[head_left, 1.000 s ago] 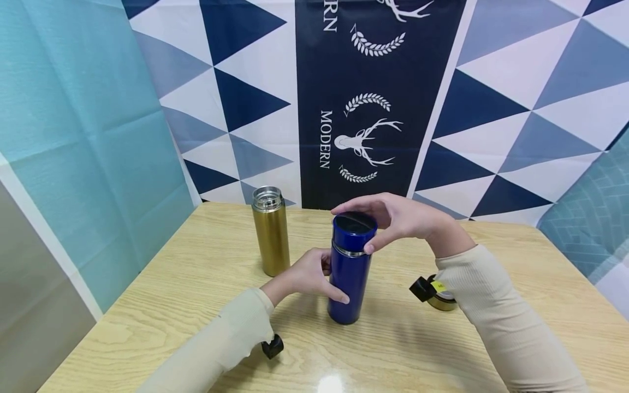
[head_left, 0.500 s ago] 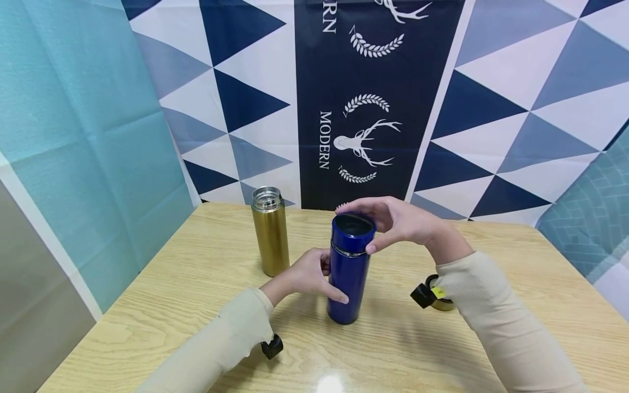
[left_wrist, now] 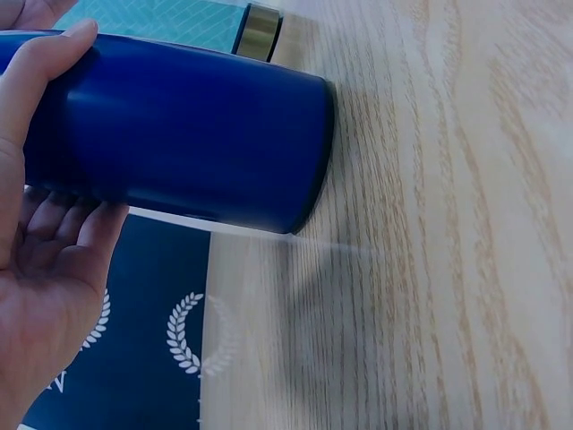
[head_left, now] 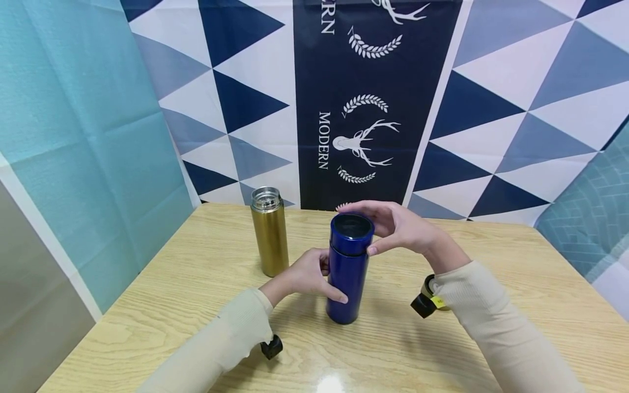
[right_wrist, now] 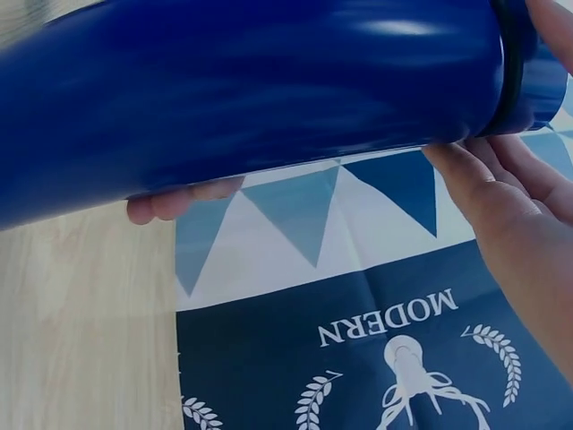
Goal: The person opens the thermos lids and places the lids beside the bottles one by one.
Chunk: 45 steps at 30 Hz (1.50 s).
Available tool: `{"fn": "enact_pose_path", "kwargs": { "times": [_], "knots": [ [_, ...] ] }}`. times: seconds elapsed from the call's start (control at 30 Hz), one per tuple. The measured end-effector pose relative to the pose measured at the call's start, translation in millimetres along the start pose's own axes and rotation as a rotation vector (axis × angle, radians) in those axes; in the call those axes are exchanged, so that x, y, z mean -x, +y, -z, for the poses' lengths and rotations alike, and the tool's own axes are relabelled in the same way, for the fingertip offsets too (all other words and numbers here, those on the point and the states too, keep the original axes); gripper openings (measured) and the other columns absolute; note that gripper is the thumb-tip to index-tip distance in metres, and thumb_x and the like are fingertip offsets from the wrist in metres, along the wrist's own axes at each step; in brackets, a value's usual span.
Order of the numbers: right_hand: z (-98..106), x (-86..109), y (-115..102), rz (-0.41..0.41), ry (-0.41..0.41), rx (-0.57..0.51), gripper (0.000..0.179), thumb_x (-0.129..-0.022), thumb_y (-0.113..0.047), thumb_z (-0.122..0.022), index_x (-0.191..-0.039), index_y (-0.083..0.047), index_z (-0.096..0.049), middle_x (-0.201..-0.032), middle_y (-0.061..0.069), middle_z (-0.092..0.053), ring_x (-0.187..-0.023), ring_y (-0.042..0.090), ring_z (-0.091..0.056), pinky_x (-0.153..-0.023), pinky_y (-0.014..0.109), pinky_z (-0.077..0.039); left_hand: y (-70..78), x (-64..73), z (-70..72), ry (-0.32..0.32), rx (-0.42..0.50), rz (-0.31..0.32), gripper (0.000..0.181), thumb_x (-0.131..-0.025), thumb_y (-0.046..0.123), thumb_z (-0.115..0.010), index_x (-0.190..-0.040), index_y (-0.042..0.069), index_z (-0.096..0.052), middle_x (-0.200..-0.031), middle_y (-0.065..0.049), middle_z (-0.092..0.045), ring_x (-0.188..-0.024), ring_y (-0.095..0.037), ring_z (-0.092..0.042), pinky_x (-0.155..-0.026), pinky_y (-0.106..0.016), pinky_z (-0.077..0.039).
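A blue thermos (head_left: 350, 278) stands upright on the wooden table, its blue lid (head_left: 348, 243) with a dark top seated on the body. My left hand (head_left: 310, 274) grips the lower body from the left, thumb across the front. From above and the right, my right hand (head_left: 404, 232) holds the lid between its thumb and fingers. A thin dark seam shows between lid and body, also in the right wrist view. Farther back on the left, a gold thermos (head_left: 272, 240) stands with its silver mouth bare. A gold lid (left_wrist: 260, 34) lies to the right, partly hidden behind my right wrist.
Behind the wooden table (head_left: 187, 305) hangs a cloth with triangles and a dark deer-print panel (head_left: 363, 82). A teal cloth (head_left: 93, 136) borders the left side. Black wrist cameras (head_left: 423, 305) hang below both sleeves.
My right hand has turned a little and its wrist has dropped, covering more of the gold lid. The silver band below the blue lid has narrowed to a dark seam. My left hand holds steady.
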State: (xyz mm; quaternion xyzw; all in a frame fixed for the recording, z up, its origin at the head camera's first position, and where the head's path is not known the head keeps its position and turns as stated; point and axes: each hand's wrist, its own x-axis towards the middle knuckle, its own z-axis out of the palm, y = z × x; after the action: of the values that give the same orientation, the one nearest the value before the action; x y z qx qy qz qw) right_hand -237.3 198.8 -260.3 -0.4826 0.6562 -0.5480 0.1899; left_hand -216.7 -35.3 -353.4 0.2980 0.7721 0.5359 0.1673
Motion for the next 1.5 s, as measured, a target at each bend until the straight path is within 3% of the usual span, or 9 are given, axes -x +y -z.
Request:
{"fn": "enact_pose_path", "kwargs": {
  "times": [0.47,0.9,1.17,1.3,1.5],
  "knots": [
    [-9.4,2.2,1.4,-0.04,0.087,-0.118,0.066,-0.08,0.003,-0.072,-0.139,-0.013,-0.047,-0.138,-0.007,-0.055,-0.121,0.013,-0.06,-0.1,0.029,-0.051,1.5,1.6,-2.3,0.017,-0.008,0.009,0.059,-0.065,0.005,-0.085,-0.12,0.003,-0.061,-0.115,-0.014,-0.069,-0.095,-0.009,-0.068,-0.088,-0.021,-0.055],
    [-8.8,4.0,-1.9,-0.008,0.125,-0.14,0.061,-0.084,-0.002,-0.069,-0.14,-0.009,-0.045,-0.133,-0.003,-0.059,-0.119,0.014,-0.061,-0.101,0.03,-0.051,0.9,1.2,-3.8,0.025,0.004,0.034,0.061,-0.065,0.003,-0.085,-0.12,0.004,-0.06,-0.116,-0.013,-0.069,-0.095,-0.01,-0.068,-0.088,-0.023,-0.055],
    [0.0,16.5,-8.1,-0.004,0.229,-0.165,0.049,-0.092,-0.003,-0.059,-0.138,-0.008,-0.046,-0.129,-0.002,-0.064,-0.118,0.011,-0.062,-0.103,0.024,-0.048,-3.2,2.5,-5.1,0.035,0.046,0.037,0.064,-0.065,0.001,-0.085,-0.123,0.003,-0.058,-0.12,-0.015,-0.067,-0.096,-0.008,-0.066,-0.089,-0.023,-0.054],
    [6.6,26.9,-11.3,-0.117,0.358,-0.134,0.043,-0.094,-0.002,-0.056,-0.135,-0.007,-0.047,-0.122,-0.006,-0.067,-0.112,0.008,-0.064,-0.1,0.018,-0.048,-2.2,3.3,-5.3,0.047,0.034,0.043,0.065,-0.066,0.002,-0.085,-0.125,0.004,-0.058,-0.122,-0.014,-0.066,-0.098,-0.009,-0.065,-0.091,-0.023,-0.054],
    [9.4,42.1,-14.9,-0.391,0.505,-0.049,0.059,-0.093,-0.011,-0.061,-0.144,0.003,-0.034,-0.115,-0.014,-0.065,-0.11,0.001,-0.061,-0.094,0.011,-0.046,-0.2,3.7,-6.7,0.06,0.037,0.053,0.064,-0.066,0.003,-0.085,-0.124,0.003,-0.058,-0.121,-0.014,-0.066,-0.099,-0.01,-0.065,-0.094,-0.026,-0.053]
  ]
}}
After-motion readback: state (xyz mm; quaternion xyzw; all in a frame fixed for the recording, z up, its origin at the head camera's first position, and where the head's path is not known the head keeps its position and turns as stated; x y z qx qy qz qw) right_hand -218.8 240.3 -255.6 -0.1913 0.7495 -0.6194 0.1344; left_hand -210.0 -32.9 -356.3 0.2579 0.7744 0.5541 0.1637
